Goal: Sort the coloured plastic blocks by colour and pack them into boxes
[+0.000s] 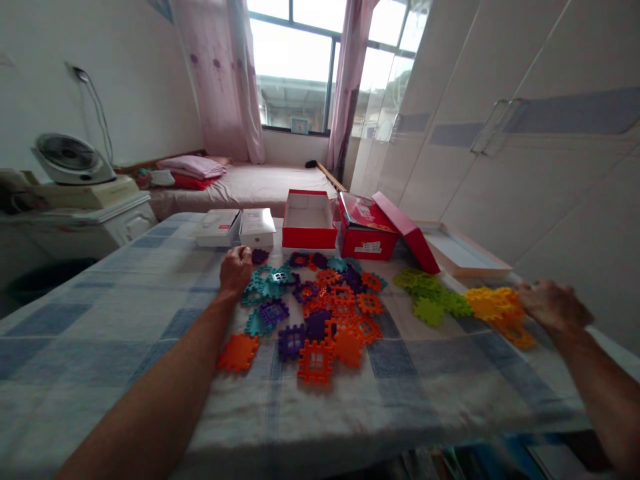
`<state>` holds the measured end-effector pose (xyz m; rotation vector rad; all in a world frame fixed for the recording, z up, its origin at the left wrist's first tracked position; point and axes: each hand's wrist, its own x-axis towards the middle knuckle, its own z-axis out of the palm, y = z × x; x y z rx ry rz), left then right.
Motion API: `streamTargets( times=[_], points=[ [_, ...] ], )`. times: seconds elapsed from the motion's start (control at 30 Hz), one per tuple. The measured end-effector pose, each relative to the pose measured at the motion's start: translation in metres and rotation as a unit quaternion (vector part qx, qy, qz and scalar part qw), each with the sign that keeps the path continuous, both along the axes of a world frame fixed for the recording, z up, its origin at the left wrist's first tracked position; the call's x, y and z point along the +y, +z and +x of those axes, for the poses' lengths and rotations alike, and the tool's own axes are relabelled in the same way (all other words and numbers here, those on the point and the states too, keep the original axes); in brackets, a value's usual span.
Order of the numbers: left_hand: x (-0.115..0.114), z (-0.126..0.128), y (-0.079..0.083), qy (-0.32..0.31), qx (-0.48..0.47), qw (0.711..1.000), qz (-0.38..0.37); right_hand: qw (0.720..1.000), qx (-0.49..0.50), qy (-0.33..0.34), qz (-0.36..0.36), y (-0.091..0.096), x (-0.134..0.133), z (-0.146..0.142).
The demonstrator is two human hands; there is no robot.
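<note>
My left hand point(236, 270) is closed, its fingers curled at the left edge of a loose pile of plastic building tiles with notched edges. A purple tile point(259, 256) lies right beside its fingertips; whether the fingers hold anything is hidden. In the middle are orange window tiles point(316, 362), purple tiles point(292, 341) and teal tiles point(256, 324), some overlapping. A plain orange tile point(239, 353) lies apart at the near left. On the right, my right hand point(555, 305) is blurred next to a heap of yellow tiles point(493, 305). Green tiles point(431, 298) form a group left of the yellow ones.
Behind the pile stand two white boxes point(257, 227), an open red box point(309, 220) and another red box point(367, 233) with a red lid point(410, 233) leaning on it. A shallow tray point(467, 257) lies at the back right. A checked cloth point(150, 320) covers the table.
</note>
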<state>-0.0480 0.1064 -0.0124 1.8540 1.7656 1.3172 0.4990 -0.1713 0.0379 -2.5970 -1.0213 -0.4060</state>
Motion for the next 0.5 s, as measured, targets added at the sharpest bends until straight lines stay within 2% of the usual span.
streamTargets(
  times=[0.03, 0.07, 0.13, 0.2, 0.27, 0.33, 0.43, 0.5],
  points=[
    [0.000, 0.001, 0.000, -0.002, 0.006, 1.000, -0.002, 0.996, -0.015, -0.084, 0.005, 0.008, 0.004, -0.019],
    [-0.001, 0.002, 0.000, -0.006, 0.013, 1.000, -0.002, 0.997, -0.027, -0.066, 0.003, 0.016, 0.010, -0.040],
    [-0.003, 0.004, 0.000, -0.022, 0.038, 0.999, -0.006, 0.999, -0.032, 0.025, 0.012, 0.027, 0.028, -0.086],
    [-0.006, 0.008, -0.001, -0.049, 0.065, 0.997, -0.010, 0.989, 0.016, 0.148, 0.016, 0.029, 0.051, -0.130],
    [-0.009, 0.012, -0.002, -0.077, 0.084, 0.993, -0.010, 0.959, 0.074, 0.274, 0.010, 0.023, 0.075, -0.168],
    [-0.013, 0.016, -0.002, -0.100, 0.101, 0.990, 0.000, 0.939, 0.086, 0.331, -0.026, 0.012, 0.096, -0.199],
    [-0.018, 0.021, -0.002, -0.139, 0.132, 0.981, 0.014, 0.946, 0.049, 0.307, -0.089, -0.005, 0.119, -0.229],
    [-0.021, 0.024, -0.002, -0.163, 0.154, 0.974, 0.018, 0.953, 0.040, 0.279, -0.110, -0.013, 0.128, -0.238]
  ],
)
